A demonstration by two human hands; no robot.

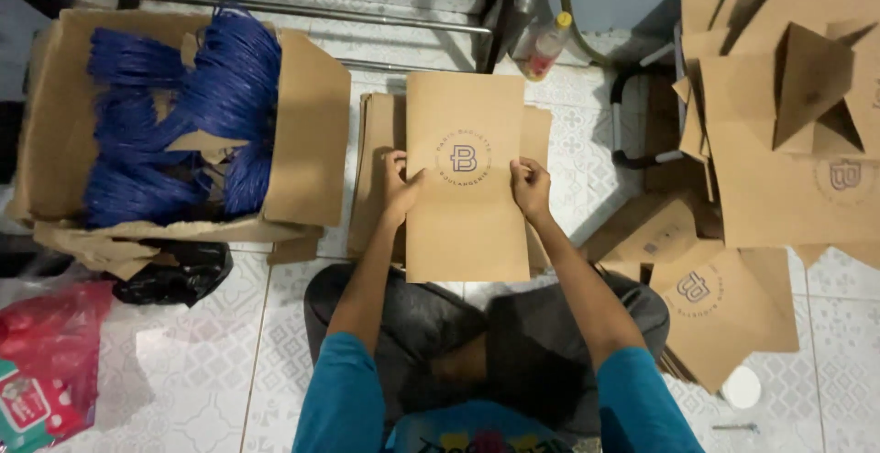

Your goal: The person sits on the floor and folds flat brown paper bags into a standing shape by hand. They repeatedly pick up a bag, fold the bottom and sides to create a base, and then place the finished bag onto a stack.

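Note:
I hold a flat brown paper bag (466, 233) with a round printed emblem, upright in front of me above a stack of flat brown bags (378, 141) on the floor. My left hand (400, 187) grips its left edge, thumb on the front. At the right edge my right hand (531, 187) pinches the paper the same way. Both arms wear teal sleeves, and my crossed legs are below.
A cardboard box (307, 141) full of blue cord bundles (229, 86) stands at the left. A heap of brown bags (779, 141) lies at the right. A red plastic bag (50, 352), a black bag (179, 274), a small bottle (547, 47) and a white lid (741, 386) lie around.

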